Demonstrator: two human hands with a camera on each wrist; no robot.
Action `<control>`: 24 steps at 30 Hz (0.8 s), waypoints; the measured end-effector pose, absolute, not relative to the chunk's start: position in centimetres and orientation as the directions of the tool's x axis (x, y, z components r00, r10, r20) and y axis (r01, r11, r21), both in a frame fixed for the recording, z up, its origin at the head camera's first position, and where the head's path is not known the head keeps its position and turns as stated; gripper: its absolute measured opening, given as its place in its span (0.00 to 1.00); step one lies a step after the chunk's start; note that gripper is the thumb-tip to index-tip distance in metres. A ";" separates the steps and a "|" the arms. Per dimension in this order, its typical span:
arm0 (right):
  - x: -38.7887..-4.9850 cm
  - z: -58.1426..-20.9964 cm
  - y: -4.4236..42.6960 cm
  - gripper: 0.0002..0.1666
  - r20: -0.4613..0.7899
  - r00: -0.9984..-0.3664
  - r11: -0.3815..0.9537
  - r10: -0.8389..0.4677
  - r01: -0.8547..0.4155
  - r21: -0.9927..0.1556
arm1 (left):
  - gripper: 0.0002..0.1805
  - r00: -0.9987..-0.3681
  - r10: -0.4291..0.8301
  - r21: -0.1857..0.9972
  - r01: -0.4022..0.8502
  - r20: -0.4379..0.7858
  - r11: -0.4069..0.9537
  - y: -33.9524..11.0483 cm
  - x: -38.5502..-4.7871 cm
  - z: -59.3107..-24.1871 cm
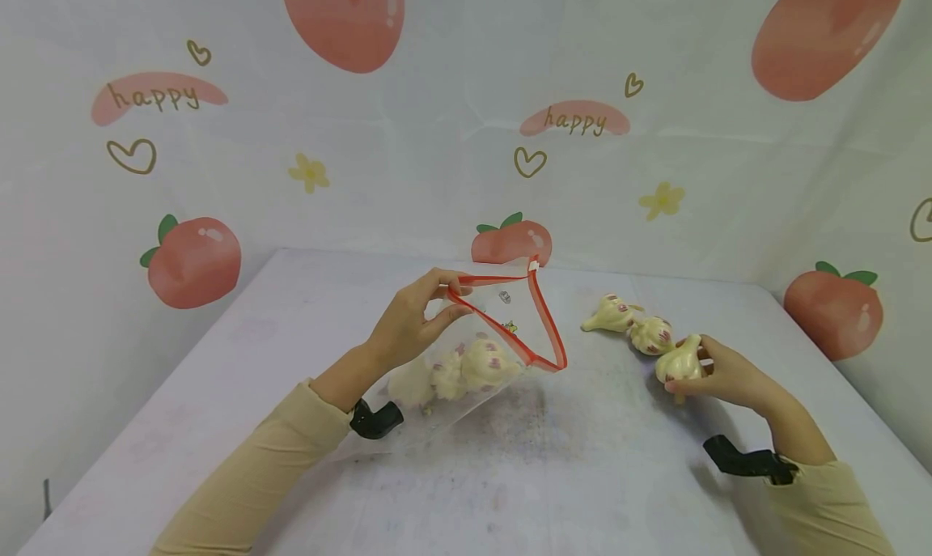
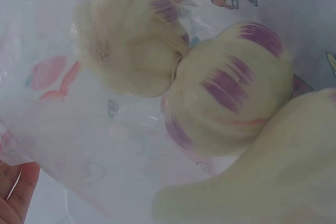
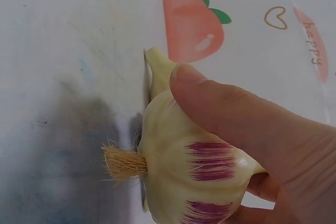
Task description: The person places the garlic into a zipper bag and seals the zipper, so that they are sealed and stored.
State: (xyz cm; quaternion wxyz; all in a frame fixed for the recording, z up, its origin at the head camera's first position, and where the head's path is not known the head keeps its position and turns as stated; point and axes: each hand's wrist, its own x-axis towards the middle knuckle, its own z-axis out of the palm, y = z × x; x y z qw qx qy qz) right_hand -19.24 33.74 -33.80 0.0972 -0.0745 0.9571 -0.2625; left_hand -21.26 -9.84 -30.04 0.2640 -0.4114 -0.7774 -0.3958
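Observation:
A clear zip bag (image 1: 466,410) with a red-edged mouth leans over the table, its opening spread toward the right. My left hand (image 1: 415,317) pinches the bag's rim between thumb and fingers; those fingertips (image 2: 21,192) show at the left wrist view's lower left. Several garlic bulbs (image 2: 226,90) with purple streaks lie inside the bag. Over to the right, my right hand (image 1: 735,376) grips another garlic bulb (image 3: 194,156), thumb across its side, with its tan root tuft pointing left in the right wrist view. Its lower side faces the table; whether it touches is unclear.
Two more garlic bulbs, one nearer (image 1: 651,335) and one farther (image 1: 612,313), lie on the pale table (image 1: 582,491) just beyond my right hand. A white backdrop cloth (image 1: 437,176) printed with fruit and hearts rises behind the table. Black wrist mounts (image 1: 374,420) sit on both forearms.

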 end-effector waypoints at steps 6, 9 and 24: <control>-19.2 -33.4 33.4 0.41 -0.102 -0.972 0.844 -0.209 -0.127 -0.522 | 0.16 -0.521 0.432 0.402 0.850 0.736 0.341 -9.9 -21.2 -30.0; -19.2 -33.1 33.2 0.40 -0.084 -0.972 0.839 -0.219 -0.144 -0.526 | 0.17 -0.517 0.436 0.399 0.853 0.737 0.337 -9.8 -21.2 -30.0; -19.0 -31.6 31.9 0.38 0.003 -0.965 0.803 -0.261 -0.219 -0.554 | 0.17 -0.514 0.444 0.397 0.855 0.734 0.333 -9.9 -21.2 -29.8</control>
